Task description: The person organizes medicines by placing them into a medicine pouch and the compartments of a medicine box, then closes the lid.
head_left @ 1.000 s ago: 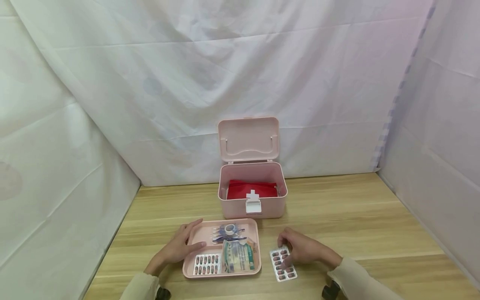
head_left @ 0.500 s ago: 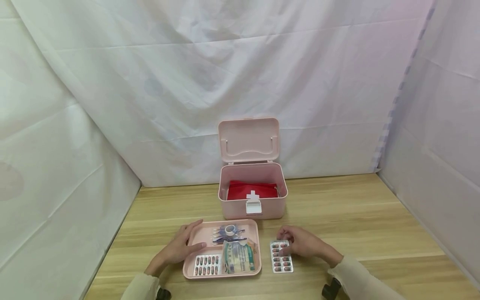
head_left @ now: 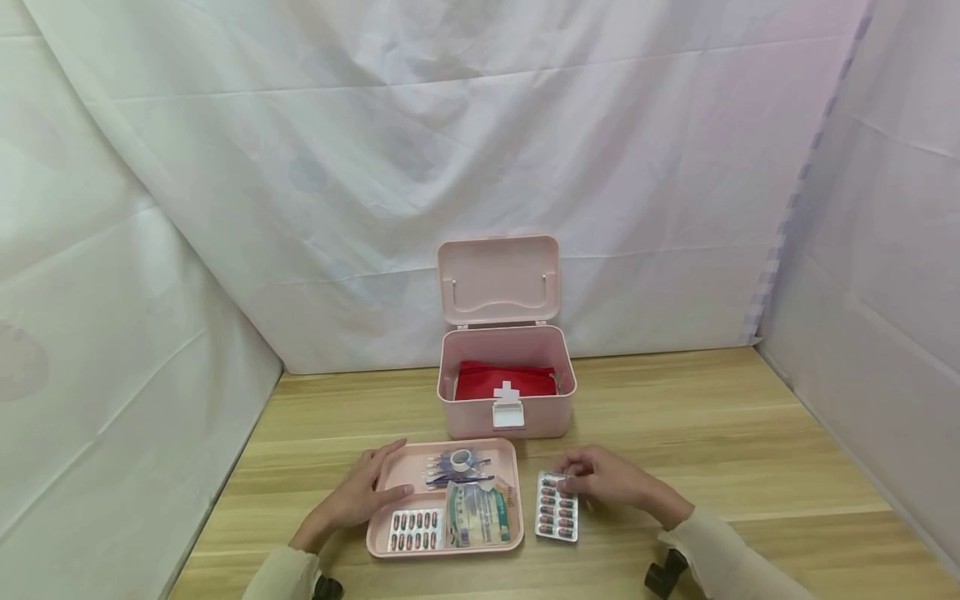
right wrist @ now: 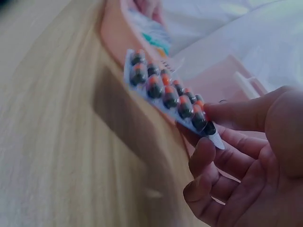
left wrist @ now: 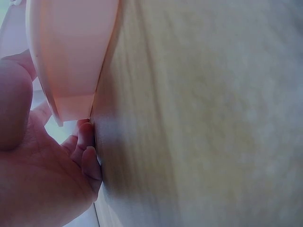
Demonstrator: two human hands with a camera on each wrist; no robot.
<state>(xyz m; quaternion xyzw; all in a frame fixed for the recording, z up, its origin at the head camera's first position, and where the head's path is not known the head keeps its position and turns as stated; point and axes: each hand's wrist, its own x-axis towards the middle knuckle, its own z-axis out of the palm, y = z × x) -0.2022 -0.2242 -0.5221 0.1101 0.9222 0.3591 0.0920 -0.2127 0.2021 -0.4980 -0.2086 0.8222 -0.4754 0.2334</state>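
My right hand [head_left: 603, 477] pinches one end of a blister pack of capsules [head_left: 557, 507] between thumb and fingers, to the right of the pink tray [head_left: 519, 500]. In the right wrist view the pack [right wrist: 165, 92] is tilted and raised over the table, its shadow beneath; the capsules are red and dark green. My left hand [head_left: 358, 493] holds the tray's left side, thumb over the rim and the other fingers along the outer edge. Inside the tray lie a second blister pack [head_left: 415, 530], a green-and-clear packet [head_left: 477, 514], a white tape roll [head_left: 461, 459] and bagged cotton swabs [head_left: 437, 475].
Behind the tray stands a pink first-aid box [head_left: 465, 419] with its lid [head_left: 498, 279] raised and a red pouch [head_left: 495, 381] inside. White cloth [head_left: 360, 183] hangs behind and at both sides of the wooden table [head_left: 712, 467].
The blister pack in my right hand has swung round from a slant and come up off the table, slightly toward the tray. My left hand has stayed on the tray.
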